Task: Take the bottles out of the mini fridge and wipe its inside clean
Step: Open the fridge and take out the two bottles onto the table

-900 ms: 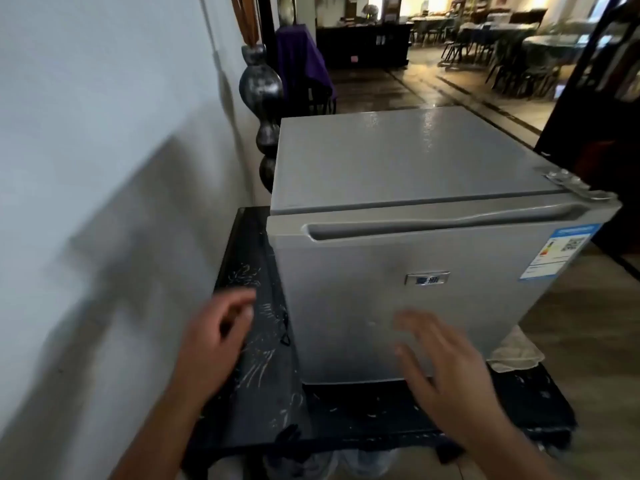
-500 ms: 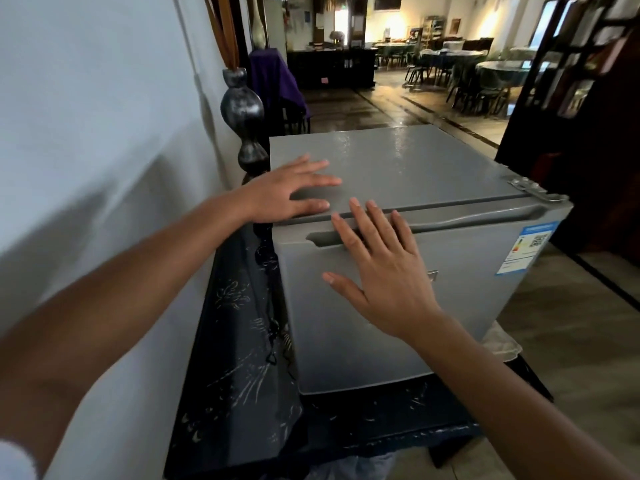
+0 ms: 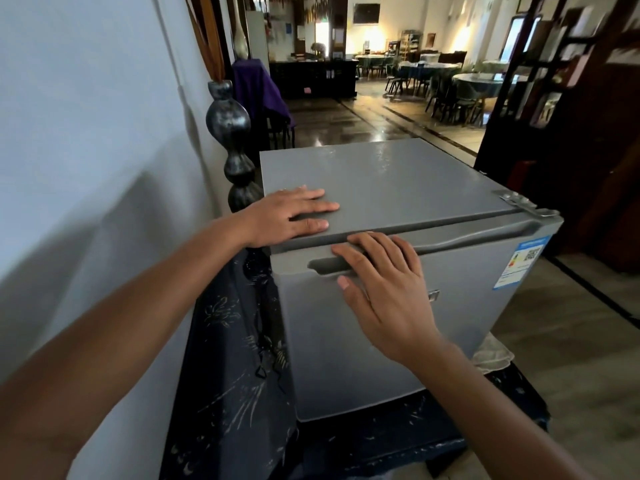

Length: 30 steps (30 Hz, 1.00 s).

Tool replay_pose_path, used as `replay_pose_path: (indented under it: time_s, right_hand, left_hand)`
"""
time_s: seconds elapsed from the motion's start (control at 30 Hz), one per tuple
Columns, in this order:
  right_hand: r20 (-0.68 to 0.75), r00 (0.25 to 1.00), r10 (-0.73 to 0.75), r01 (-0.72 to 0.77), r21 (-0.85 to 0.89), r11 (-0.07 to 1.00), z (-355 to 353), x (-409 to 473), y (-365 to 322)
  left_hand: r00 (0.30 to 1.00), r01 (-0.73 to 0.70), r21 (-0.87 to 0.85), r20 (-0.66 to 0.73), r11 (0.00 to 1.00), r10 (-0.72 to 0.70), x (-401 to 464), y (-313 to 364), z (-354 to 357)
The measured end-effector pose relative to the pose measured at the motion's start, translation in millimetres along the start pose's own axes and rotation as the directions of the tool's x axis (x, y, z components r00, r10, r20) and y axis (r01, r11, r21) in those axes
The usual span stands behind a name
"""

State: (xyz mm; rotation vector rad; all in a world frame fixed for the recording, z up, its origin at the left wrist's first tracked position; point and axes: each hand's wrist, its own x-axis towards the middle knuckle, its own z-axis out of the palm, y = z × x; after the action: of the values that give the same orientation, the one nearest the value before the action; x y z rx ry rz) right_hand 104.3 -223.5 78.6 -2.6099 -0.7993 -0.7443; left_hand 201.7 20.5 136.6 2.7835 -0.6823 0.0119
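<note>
A grey mini fridge [image 3: 398,174] stands on a dark patterned table [image 3: 235,393] with its door [image 3: 346,358] closed, so the bottles and the inside are hidden. My left hand [image 3: 294,216] lies flat on the fridge top near its front left corner, fingers apart, holding nothing. My right hand [image 3: 384,278] is on the upper door, covering part of the recessed handle [image 3: 322,265]. Its fingers curl over the door's top edge and the thumb points left.
A white wall [image 3: 86,168] runs close along the left. A dark bulbous vase [image 3: 228,140] stands just behind the fridge's left side. A pale cloth [image 3: 491,355] lies by the fridge's right foot. Dark shelving [image 3: 571,116] rises at the right, with dining tables and chairs [image 3: 450,84] beyond.
Both hands rose from low in front of the fridge. The left settled flat on the top; the right went from a flat spread palm on the door to fingers curled over its top edge.
</note>
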Motion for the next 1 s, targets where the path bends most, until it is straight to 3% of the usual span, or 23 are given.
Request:
replay_pose_path:
  time_s: [0.23, 0.4, 0.57, 0.7, 0.83, 1.0]
  right_hand:
    - [-0.102, 0.993, 0.064, -0.058, 0.064, 0.996, -16, -27, -13]
    - [-0.067, 0.996, 0.055, -0.047, 0.115, 0.992, -38, -50, -14]
    - [0.078, 0.997, 0.018, -0.031, 0.164, 0.986, -81, -67, 1]
    - [0.139, 0.990, 0.033, -0.057, 0.172, 0.983, -110, -83, 10]
    - [0.184, 0.982, 0.049, -0.074, 0.131, 0.989, -134, -102, 16]
    - [0.459, 0.870, 0.181, -0.189, -0.029, 0.982, -177, -113, 32]
  left_hand:
    - [0.997, -0.048, -0.034, -0.070, 0.998, 0.046, 4, -15, 6]
    - [0.999, -0.040, -0.031, -0.031, 0.999, 0.039, 5, -18, 4]
    - [0.998, -0.013, 0.067, -0.056, 0.998, 0.017, 1, -2, -5]
    - [0.988, 0.001, 0.212, -0.152, 0.977, 0.033, 5, 18, -5]
    - [0.988, 0.057, 0.203, -0.154, 0.978, -0.025, 13, 32, 5]
    - [0.980, 0.117, 0.168, -0.177, 0.979, -0.087, 15, 52, 18]
